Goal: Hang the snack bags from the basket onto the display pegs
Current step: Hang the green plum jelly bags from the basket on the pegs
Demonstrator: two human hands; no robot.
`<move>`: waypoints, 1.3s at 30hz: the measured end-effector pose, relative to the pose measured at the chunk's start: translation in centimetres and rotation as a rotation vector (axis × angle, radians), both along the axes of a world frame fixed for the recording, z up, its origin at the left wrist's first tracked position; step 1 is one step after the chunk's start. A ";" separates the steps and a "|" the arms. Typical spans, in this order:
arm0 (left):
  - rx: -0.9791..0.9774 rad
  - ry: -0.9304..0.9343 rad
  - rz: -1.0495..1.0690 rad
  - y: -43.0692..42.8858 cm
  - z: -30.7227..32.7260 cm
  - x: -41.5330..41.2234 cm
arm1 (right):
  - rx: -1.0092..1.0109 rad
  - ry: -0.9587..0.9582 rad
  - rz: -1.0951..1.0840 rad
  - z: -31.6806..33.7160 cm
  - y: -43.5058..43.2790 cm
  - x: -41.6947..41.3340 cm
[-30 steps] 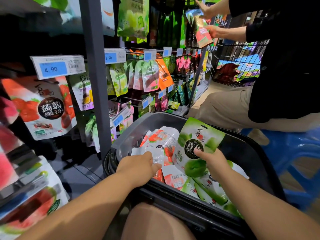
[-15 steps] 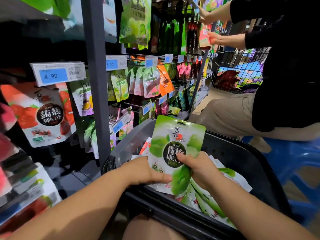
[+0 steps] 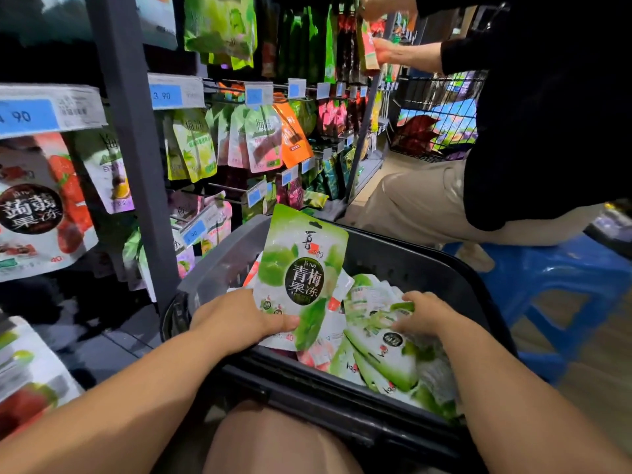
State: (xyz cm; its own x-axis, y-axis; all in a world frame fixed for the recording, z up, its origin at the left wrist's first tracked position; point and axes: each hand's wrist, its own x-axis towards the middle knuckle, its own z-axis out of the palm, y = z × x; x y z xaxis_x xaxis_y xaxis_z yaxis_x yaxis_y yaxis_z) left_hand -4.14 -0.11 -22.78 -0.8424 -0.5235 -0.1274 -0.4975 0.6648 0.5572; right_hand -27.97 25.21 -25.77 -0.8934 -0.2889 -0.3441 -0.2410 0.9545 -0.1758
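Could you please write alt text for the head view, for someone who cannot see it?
The left hand holds a green snack bag upright over the dark basket, while the right hand touches more green bags lying in it.

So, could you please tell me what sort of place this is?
Most likely a shop's snack aisle: blue-and-white paper price tags clipped on metal pegs, rows of colourful foil snack pouches hanging below them, and a dark plastic shopping basket holding green jelly bags.
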 end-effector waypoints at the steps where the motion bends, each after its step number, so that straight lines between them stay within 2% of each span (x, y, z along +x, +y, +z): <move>1: 0.001 0.010 0.006 0.2 0.1 0.1 | -0.009 -0.012 -0.031 -0.2 0.2 -0.2; 7: 0.018 0.035 0.043 0.8 0.8 0.5 | -0.024 -0.011 -0.096 -0.2 0.0 -0.2; 12: -0.006 0.171 0.196 1.1 0.7 0.6 | -0.134 -0.005 -0.218 -0.4 -0.8 -0.5; 17: -0.023 0.243 0.236 1.5 0.6 0.8 | -0.250 -0.018 -0.250 -1.4 -2.6 -0.3; 23: -0.025 0.267 0.242 1.2 0.3 0.7 | -0.053 0.057 -0.024 0.4 -4.8 3.1; 26: -0.020 0.263 0.245 1.1 0.2 0.6 | -0.049 0.105 0.136 0.2 -5.2 4.1; 28: -0.018 0.259 0.241 1.1 0.3 0.6 | -0.056 0.040 0.270 -0.5 -5.4 4.4; 30: -0.008 0.263 0.242 1.1 0.3 0.6 | -0.050 -0.034 0.305 -0.9 -5.4 4.6; 32: 0.011 0.270 0.254 1.1 0.4 0.7 | -0.046 -0.025 0.314 -1.2 -5.4 4.5; 36: 0.078 0.294 0.287 1.0 0.2 0.8 | -0.130 0.019 0.312 -1.3 -5.5 4.1; 39: 0.113 0.318 0.288 0.9 0.2 0.8 | -0.321 -0.012 0.250 -0.8 -5.8 4.4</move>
